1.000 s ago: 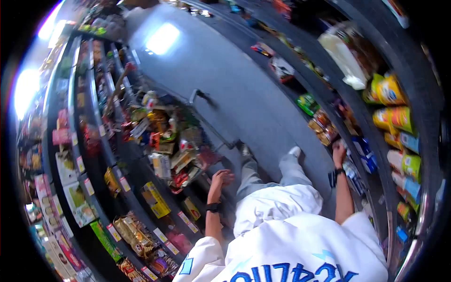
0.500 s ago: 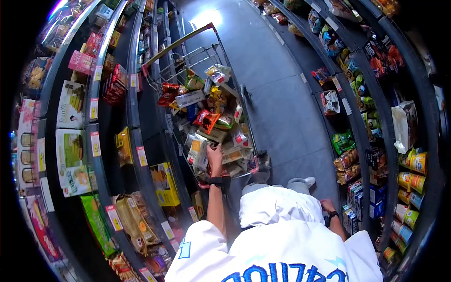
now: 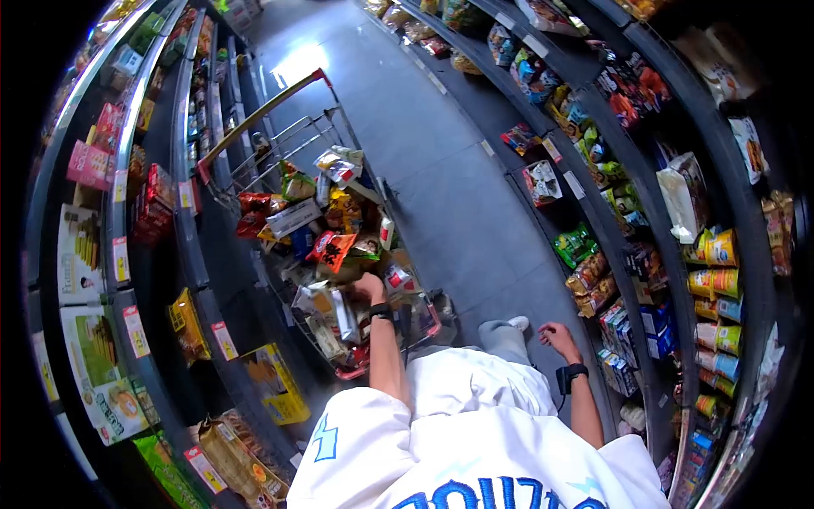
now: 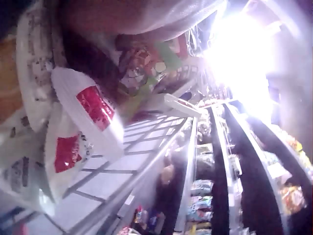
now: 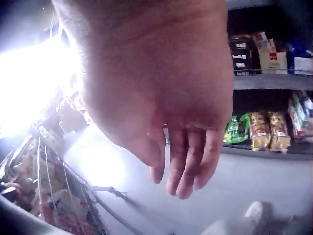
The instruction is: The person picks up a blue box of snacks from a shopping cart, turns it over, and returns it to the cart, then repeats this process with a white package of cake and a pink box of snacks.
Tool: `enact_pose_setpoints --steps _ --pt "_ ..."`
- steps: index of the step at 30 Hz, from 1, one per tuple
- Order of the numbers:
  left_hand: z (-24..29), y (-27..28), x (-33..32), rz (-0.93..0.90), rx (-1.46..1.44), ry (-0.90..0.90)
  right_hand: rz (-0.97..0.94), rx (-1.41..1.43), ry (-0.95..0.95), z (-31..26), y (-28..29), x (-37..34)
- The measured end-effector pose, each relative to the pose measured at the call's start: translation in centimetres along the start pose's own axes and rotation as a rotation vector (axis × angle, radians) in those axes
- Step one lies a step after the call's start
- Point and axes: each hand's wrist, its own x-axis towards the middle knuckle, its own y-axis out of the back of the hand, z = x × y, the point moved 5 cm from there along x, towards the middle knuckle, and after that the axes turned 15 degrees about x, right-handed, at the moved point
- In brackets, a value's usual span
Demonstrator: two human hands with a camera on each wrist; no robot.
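Note:
My left hand [image 3: 369,288] reaches into a loaded shopping cart [image 3: 354,370], its fingers curled at the upper end of a white packet [image 3: 343,317] that stands tilted among the goods. In the left wrist view part of that hand [image 4: 142,19] fills the top, its fingertips hidden. White packets with red labels [image 4: 93,105] lie close below it. Beside my right leg hangs my right hand [image 3: 558,339], fingers loosely bent and holding nothing. The right wrist view shows the same hand [image 5: 161,88] over the floor. An orange-red bag [image 3: 331,248] lies atop the pile.
Shelves of boxed snacks [image 3: 80,254] line the left, close against the cart. Along the right run more shelves with green bags [image 3: 577,246] and yellow-labelled tubs [image 3: 712,248]. Grey floor [image 3: 441,170] stretches between the cart and the right-hand shelves.
The view has turned toward the cart. My left hand has gone from beside the cart into its goods, where a white packet now tilts. My right hand has come away from the right shelf.

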Motion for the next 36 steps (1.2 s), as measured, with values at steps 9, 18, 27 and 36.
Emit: enact_pose_setpoints --steps 9,18,27,36 --pt "4.2 9.6 -6.4 -0.361 -0.696 0.131 -0.079 0.106 -0.185 5.6 -1.7 -3.5" --pt "16.2 20.5 -17.7 -1.459 -0.603 -0.134 -0.177 0.329 0.361 -21.6 -7.7 -7.6" --pt "21.2 24.2 -29.8 -1.841 -0.129 -0.448 -0.279 1.004 0.527 -29.9 -14.5 -10.4" --pt "22.0 22.8 -31.5 -1.547 -0.487 -0.637 0.405 0.113 0.792 -30.4 -12.1 -12.9"
